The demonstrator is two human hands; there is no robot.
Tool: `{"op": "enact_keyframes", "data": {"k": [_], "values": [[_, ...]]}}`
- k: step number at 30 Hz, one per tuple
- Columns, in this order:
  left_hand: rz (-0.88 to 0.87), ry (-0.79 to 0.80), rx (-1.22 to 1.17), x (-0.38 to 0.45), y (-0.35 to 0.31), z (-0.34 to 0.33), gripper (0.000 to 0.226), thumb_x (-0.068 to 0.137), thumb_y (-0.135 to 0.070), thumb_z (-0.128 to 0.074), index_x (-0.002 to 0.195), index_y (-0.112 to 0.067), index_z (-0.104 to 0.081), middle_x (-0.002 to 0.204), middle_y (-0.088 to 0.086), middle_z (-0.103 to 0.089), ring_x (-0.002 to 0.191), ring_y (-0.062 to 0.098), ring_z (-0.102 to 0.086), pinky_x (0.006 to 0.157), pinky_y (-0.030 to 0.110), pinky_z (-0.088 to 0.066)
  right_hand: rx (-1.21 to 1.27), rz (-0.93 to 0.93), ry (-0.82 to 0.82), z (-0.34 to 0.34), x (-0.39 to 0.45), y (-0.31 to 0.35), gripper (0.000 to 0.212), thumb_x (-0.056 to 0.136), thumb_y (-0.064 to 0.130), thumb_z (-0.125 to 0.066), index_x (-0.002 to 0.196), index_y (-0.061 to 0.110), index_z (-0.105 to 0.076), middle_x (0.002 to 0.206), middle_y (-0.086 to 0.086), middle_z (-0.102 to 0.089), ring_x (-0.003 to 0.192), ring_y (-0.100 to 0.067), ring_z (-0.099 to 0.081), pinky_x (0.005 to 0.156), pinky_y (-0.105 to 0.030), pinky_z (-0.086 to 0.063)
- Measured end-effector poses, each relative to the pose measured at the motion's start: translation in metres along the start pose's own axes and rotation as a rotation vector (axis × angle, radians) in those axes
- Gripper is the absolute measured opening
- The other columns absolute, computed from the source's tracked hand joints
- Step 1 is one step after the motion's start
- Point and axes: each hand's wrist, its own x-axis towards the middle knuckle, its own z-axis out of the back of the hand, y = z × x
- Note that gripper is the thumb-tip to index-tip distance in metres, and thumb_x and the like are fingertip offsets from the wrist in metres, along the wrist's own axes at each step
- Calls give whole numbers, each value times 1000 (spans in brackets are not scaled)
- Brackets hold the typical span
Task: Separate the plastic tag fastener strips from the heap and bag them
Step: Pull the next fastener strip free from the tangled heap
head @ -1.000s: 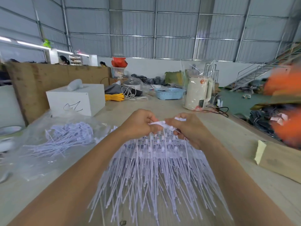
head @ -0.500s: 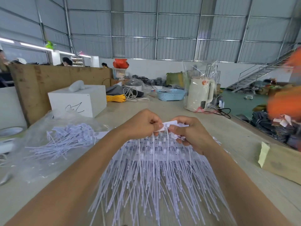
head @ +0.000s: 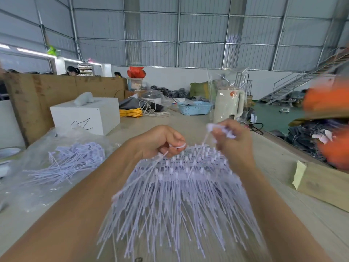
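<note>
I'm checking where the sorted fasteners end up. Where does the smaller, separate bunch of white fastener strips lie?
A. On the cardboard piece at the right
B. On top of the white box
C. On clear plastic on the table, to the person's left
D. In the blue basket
C: the smaller bunch of fastener strips lies on the clear plastic bag spread on the table, left of the left hand.

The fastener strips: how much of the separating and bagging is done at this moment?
Done: some strips lie on the clear bag at left; whether inside it is unclear. In hand: the left hand holds the heap's top, and the right hand pinches a raised piece. Left: the large heap between the arms.
</note>
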Motion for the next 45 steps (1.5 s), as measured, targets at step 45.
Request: {"op": "enact_keyframes", "data": {"k": [45], "values": [[-90, -389, 1003, 6, -8, -19, 32, 76, -50, -69, 78, -18, -64, 74, -6, -59, 69, 13, -53, 56, 28, -34, 68, -412, 246, -10, -6, 7, 16, 83, 15, -71, 67, 15, -67, 42, -1, -46, 34, -12, -35, 43, -15, -20]]}}
